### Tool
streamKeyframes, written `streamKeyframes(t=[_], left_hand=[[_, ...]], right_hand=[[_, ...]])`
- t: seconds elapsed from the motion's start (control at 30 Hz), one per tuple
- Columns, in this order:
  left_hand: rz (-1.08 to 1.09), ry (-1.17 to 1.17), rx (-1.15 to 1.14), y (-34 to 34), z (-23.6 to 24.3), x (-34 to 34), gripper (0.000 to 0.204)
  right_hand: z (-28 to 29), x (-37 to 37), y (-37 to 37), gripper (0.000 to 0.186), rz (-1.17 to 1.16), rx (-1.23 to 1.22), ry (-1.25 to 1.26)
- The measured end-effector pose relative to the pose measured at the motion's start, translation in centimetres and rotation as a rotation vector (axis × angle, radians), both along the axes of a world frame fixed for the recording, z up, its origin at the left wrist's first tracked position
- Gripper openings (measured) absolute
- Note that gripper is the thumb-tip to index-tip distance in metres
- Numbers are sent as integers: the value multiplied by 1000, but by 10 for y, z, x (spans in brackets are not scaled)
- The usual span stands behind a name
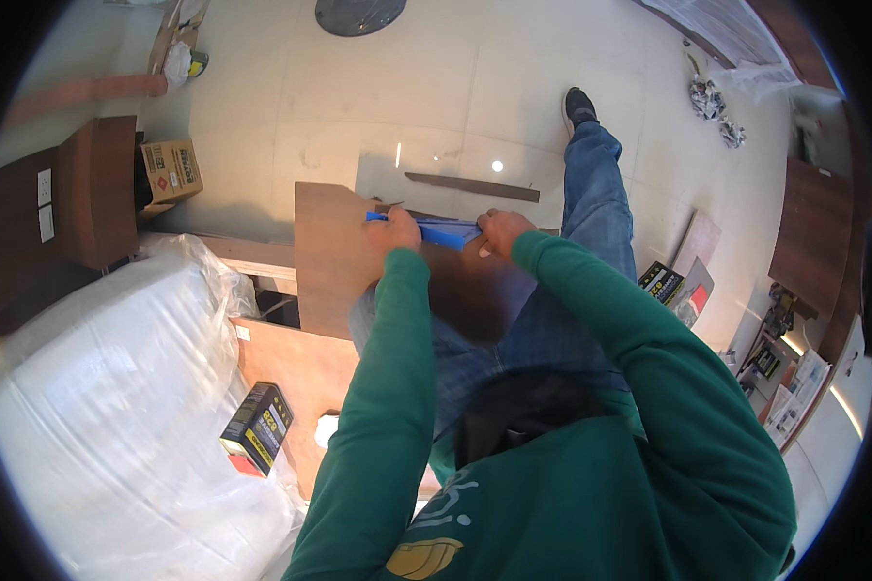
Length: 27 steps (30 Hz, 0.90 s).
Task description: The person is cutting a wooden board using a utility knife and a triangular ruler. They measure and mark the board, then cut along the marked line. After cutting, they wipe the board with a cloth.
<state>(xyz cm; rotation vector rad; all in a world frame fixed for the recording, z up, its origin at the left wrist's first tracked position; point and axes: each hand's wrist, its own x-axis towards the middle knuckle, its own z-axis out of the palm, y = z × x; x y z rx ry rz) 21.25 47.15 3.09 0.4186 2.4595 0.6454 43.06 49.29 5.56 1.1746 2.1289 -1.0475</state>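
Observation:
Between my two hands a flat blue strip (443, 235) stretches above a brown board; it looks like tape or film, but its exact kind is not plain. My left hand (397, 232) is closed on its left part, and a short blue end sticks out past the fingers. At the other end my right hand (504, 232) pinches the strip with thumb and fingers. The brown board (331, 261) lies across my lap, beneath both hands. Dark blur covers its right part.
A narrow dark wood strip (472, 187) lies on the pale floor beyond the board. To the left are a cardboard box (171, 169), plastic-covered furniture (107, 407) and a black-and-yellow box (258, 426). Another dark box (661, 281) stands beside my right leg.

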Motion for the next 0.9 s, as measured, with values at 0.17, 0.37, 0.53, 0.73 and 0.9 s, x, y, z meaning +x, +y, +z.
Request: streamKeyframes(t=[0.17, 0.37, 0.53, 0.73, 0.9], left_hand=[[20, 3, 1, -2, -5, -1, 51], [79, -111, 122, -4, 8, 4, 44], [65, -283, 126, -1, 25, 6, 38], [79, -141, 71, -5, 32, 8, 40], [88, -127, 26, -1, 33, 11, 43]], right_hand=[[8, -3, -3, 52, -46, 14, -20], [0, 1, -5, 52, -30, 20, 50], [11, 6, -4, 59, -53, 22, 133], [18, -5, -1, 60, -38, -25, 37], [21, -9, 1, 58, -49, -25, -26]])
